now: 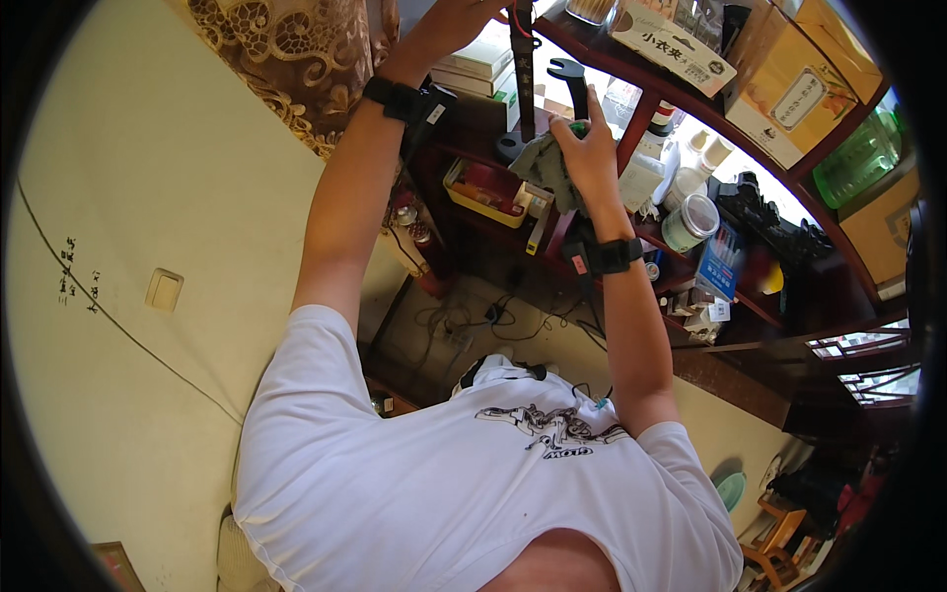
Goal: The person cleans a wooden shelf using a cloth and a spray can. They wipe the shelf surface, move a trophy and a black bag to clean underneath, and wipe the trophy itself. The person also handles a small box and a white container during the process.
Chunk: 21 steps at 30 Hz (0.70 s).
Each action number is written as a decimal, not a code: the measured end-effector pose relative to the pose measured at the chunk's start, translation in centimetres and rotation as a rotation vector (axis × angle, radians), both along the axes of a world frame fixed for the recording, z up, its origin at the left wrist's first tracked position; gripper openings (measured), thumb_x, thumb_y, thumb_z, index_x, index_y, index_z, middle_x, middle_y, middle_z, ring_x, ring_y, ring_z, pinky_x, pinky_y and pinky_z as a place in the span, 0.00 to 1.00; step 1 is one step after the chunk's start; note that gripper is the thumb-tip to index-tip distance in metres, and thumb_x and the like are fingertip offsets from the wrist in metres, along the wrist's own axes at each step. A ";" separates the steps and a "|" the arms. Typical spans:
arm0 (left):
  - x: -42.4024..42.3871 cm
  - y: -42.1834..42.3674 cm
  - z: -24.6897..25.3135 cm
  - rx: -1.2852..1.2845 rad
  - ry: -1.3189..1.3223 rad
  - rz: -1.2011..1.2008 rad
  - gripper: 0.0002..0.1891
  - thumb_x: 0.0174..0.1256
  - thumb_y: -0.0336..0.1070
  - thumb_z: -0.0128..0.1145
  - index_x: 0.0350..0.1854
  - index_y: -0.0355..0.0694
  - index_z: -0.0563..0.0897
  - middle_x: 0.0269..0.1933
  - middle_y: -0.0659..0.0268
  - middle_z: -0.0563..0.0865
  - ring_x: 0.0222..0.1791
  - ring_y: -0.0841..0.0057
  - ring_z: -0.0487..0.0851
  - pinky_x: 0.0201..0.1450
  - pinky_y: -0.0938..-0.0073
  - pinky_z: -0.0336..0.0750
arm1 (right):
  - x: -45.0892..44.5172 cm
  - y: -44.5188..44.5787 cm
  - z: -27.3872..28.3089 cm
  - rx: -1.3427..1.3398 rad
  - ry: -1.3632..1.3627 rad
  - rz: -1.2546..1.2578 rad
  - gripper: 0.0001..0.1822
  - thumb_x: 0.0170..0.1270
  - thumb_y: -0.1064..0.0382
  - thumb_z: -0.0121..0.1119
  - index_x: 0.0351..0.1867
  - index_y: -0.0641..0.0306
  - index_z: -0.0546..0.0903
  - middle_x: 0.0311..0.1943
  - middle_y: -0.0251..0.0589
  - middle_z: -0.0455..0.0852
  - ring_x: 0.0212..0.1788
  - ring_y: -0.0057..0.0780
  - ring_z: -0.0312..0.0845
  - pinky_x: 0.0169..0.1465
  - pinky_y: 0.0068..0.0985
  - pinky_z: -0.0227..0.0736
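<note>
My left hand (pixel 462 18) is at the top edge, its fingers partly cut off by the frame. They reach the upper end of a dark, narrow bar (pixel 523 81) bearing writing, with a red cord near its top; whether they grip it cannot be told. My right hand (pixel 592 152) holds a grey cloth (pixel 551 170), which hangs below the fingers. Its index finger points up along a black upright piece with a forked end (pixel 573 78). Beside the cloth, a dark rounded base (pixel 509 146) rests near the bar's lower end.
Shelves of dark wood (pixel 636 133) hold stacked white boxes (pixel 477 59), a yellow tray (pixel 484 203), a lidded jar (pixel 690 222), a blue packet (pixel 716 263) and a large carton (pixel 795 96). A patterned curtain (pixel 296 66) hangs at left. Loose cables (pixel 473 318) lie on the floor.
</note>
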State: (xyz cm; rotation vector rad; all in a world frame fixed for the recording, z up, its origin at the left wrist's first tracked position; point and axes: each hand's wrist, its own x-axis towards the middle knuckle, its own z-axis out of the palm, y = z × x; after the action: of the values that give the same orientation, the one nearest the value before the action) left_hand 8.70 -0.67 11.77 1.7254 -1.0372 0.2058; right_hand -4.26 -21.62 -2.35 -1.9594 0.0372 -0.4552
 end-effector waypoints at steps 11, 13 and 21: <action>-0.3 -0.7 -0.8 0.019 0.038 0.032 0.23 0.87 0.49 0.56 0.73 0.41 0.74 0.59 0.66 0.85 0.57 0.77 0.84 0.52 0.70 0.82 | 0.1 -0.1 0.0 0.024 0.016 0.012 0.51 0.67 0.44 0.69 0.87 0.60 0.61 0.48 0.57 0.92 0.49 0.49 0.91 0.57 0.39 0.82; -0.3 -0.6 -0.8 0.013 0.044 0.024 0.23 0.87 0.49 0.56 0.74 0.41 0.74 0.59 0.66 0.85 0.57 0.77 0.83 0.52 0.71 0.82 | 0.0 0.0 0.0 0.034 0.020 0.020 0.51 0.67 0.44 0.69 0.87 0.60 0.61 0.48 0.56 0.92 0.49 0.48 0.91 0.57 0.39 0.82; -1.1 -0.9 0.2 0.040 -0.094 0.038 0.26 0.88 0.46 0.57 0.77 0.36 0.72 0.60 0.63 0.85 0.59 0.77 0.82 0.62 0.71 0.78 | -0.1 0.0 0.2 0.026 0.019 0.024 0.50 0.68 0.45 0.68 0.87 0.61 0.61 0.47 0.55 0.92 0.47 0.46 0.91 0.55 0.38 0.83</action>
State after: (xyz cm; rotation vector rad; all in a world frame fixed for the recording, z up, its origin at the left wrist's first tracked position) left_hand 7.64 -1.55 11.99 1.7866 -1.0835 0.2943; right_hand -4.37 -21.64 -2.20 -1.9365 0.0320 -0.4187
